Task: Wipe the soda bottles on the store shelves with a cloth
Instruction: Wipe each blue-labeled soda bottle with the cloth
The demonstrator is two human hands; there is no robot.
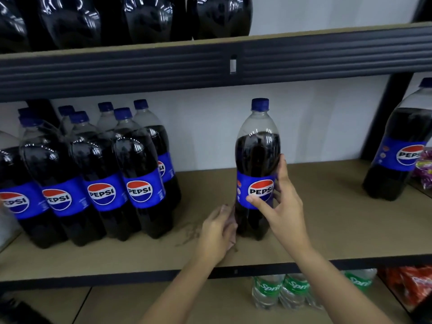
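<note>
We see one Pepsi bottle standing upright on the middle shelf, a little right of its centre and apart from the others, its blue cap on and its label facing us. The right hand grips this bottle at the label, thumb across the front and fingers curled round its right side. The left hand sits low at the bottle's left side, near the base, and holds a small cloth pressed against the dark lower part of the bottle; only a crumpled strip of the cloth shows between hand and bottle.

Toward the shelf's left end stands a tight group of Pepsi bottles, upright, labels forward, in two or more rows. Near the right end, another Pepsi bottle stands alone beside some bright snack packets. The upper shelf carries dark bottle bases. Below the front edge of the middle shelf we make out Sprite bottles and a red packet.
</note>
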